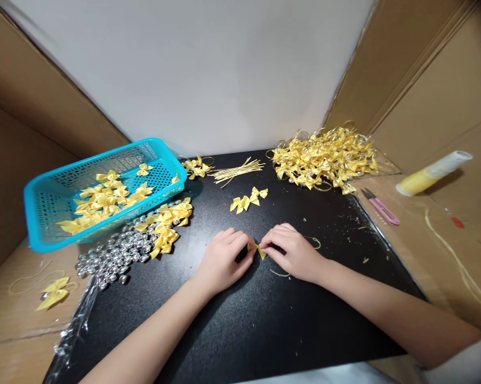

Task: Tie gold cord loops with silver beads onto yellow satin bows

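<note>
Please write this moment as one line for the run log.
left hand: pinches yellow bow | right hand: pinches same bow | blue basket: holds more bows

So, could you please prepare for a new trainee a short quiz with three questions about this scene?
1. What are the left hand and the right hand pinching between them?
2. Fill in: the pink-handled snips lie to the ____ of the black tabletop.
3. True or false: silver pieces are heaped beside the blue basket.

Key: 1. A yellow bow. 2. Right. 3. True.
</note>
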Demonstrator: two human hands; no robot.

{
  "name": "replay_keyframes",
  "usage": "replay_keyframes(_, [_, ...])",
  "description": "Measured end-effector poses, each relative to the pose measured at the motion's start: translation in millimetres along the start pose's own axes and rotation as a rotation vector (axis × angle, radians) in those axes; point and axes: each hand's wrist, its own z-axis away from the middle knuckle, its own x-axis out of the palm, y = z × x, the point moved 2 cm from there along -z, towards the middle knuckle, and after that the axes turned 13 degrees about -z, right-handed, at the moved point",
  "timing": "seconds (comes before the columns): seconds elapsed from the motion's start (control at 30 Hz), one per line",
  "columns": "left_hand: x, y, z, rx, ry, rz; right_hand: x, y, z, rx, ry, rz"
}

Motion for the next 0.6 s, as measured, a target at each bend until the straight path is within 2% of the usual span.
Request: replay_keyframes(0.6, [0.9, -1.2, 0.2, 0.025, -0.011, -0.08, 1.3, -1.6, 0.0, 0.016, -0.027, -0.007])
